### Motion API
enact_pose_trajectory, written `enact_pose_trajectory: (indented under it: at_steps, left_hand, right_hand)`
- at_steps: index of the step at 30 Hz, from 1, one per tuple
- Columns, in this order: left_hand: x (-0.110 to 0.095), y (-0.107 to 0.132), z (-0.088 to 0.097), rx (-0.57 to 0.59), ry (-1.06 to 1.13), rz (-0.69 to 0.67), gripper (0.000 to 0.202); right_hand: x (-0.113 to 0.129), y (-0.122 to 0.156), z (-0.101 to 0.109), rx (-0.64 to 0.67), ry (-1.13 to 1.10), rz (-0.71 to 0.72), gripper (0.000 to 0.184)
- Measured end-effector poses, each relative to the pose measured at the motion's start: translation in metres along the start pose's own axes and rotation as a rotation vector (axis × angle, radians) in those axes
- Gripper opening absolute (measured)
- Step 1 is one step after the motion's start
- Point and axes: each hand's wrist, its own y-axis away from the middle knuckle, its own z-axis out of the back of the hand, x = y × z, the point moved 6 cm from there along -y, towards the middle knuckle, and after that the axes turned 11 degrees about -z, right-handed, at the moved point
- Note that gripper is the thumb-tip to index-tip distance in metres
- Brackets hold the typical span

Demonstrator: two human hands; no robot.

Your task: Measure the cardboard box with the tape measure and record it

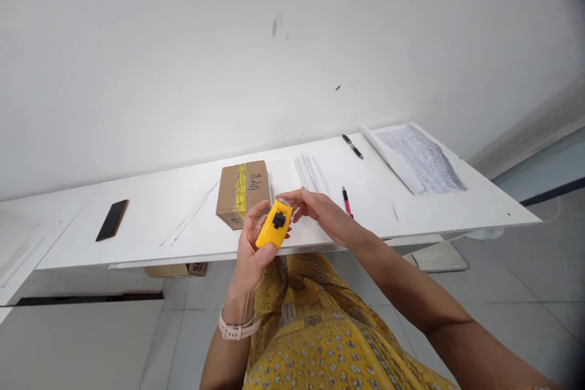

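Note:
My left hand (252, 251) is wrapped round a yellow tape measure (269, 236) with a black button on top, held above the front edge of the table. My right hand (317, 207) comes in from the right, its fingertips at the silvery end of the tape measure; exactly what they pinch is too small to make out. Just behind my left fingers sits a closed cardboard box (228, 192), with a strip of yellow printed tape and dark handwriting on its top.
The white table (150, 207) stands against a wall. A dark phone (112, 220) lies at the left. On the right are a black pen (352, 147), a red and black pen (347, 201) and a sheet with dense handwriting (423, 161). Another printed sheet (312, 173) lies beside the box.

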Motion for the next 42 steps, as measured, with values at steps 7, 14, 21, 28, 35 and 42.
enact_pose_trajectory:
  at_steps: [7, 14, 21, 28, 35, 42]
  left_hand:
    - [0.009, 0.032, 0.022, -0.052, -0.021, 0.058, 0.082]
    - [0.003, 0.059, 0.036, 0.071, 0.011, 0.208, 0.079]
    - [-0.008, 0.039, 0.04, -0.117, 0.238, 0.229, 0.061]
    - [0.005, 0.032, 0.052, -0.224, 0.279, 0.279, 0.046]
    - [0.009, 0.049, 0.048, -0.259, 0.284, 0.305, 0.046]
    - [0.009, 0.046, 0.048, -0.273, 0.269, 0.302, 0.047]
  right_hand:
    - [0.001, -0.011, -0.026, 0.167, 0.051, -0.16, 0.023]
    - [0.051, -0.086, -0.007, 0.117, 0.357, 0.043, 0.022]
    - [0.025, -0.201, -0.002, -0.187, 0.52, -0.054, 0.014]
    - [-0.01, -0.215, -0.014, -0.221, 0.527, -0.097, 0.014]
    - [-0.033, -0.205, -0.004, -0.121, 0.177, -0.121, 0.032]
    - [-0.037, -0.204, -0.003, -0.135, 0.15, -0.104, 0.038]
